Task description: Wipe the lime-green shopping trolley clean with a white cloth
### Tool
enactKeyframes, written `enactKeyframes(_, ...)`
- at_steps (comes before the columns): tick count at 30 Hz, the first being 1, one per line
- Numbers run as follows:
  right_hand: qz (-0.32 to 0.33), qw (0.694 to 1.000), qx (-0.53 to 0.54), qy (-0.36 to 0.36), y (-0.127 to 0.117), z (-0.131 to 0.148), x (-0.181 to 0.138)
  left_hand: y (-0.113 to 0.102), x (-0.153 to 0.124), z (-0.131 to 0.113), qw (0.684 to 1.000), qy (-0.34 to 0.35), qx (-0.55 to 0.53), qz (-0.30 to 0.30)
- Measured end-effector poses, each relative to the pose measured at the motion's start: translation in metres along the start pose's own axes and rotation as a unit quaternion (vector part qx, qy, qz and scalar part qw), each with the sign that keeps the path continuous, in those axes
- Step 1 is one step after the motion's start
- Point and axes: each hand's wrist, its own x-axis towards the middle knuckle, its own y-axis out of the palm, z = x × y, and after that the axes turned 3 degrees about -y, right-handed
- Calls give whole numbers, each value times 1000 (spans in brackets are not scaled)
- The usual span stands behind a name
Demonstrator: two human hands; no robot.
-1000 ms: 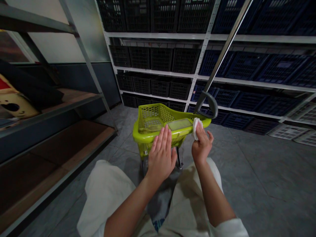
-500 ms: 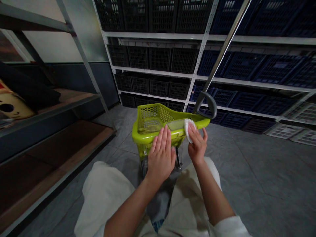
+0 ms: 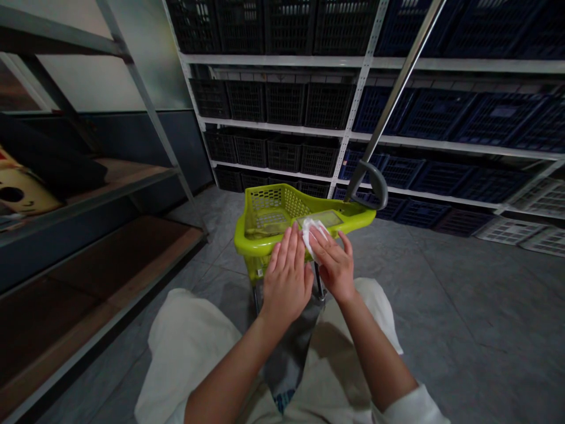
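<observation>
Between my knees stands a lime-green plastic shopping cart [image 3: 258,244] with perforated basket walls and metal legs. My left hand [image 3: 286,274] lies flat on its near rim, fingers stretched out together. A crumpled white cloth [image 3: 312,231] is under the fingers of my right hand [image 3: 336,265], pressed on the rim beside a clear panel [image 3: 329,219], right next to my left fingertips. A grey loop handle [image 3: 375,185] and a long metal pole [image 3: 399,88] rise from the cart's right end.
White shelving [image 3: 282,125] along the back wall holds black crates [image 3: 286,100] and blue crates [image 3: 441,118]. At the left is a metal rack [image 3: 150,176] with brown boards, carrying a yellow item with a cartoon face [image 3: 26,188] and something dark. The floor [image 3: 463,294] is grey tile.
My right hand has slid the white cloth leftward along the cart's rim, from near the handle end to beside my left hand. My left hand stays in place.
</observation>
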Motion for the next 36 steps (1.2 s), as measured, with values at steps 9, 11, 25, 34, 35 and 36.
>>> enactKeyframes(9,-125,983,-37,127,14,-11,-7,1,0,-1,1000,-6,11,-7)
enactKeyframes(11,-54,997,2,54,11,10,-3,1,0,0,1000,-4,14,-4)
enactKeyframes(25,-143,981,-35,129,13,-16,-9,2,0,-1,1000,-3,26,-4)
enactKeyframes(34,-83,996,-11,25,15,-11,-15,1,0,0,1000,0,28,2)
enactKeyframes(35,-115,992,-20,52,16,-22,-18,1,0,0,1000,-1,28,2)
enactKeyframes(36,-152,984,-27,87,18,-32,-20,1,0,0,1000,-2,27,3)
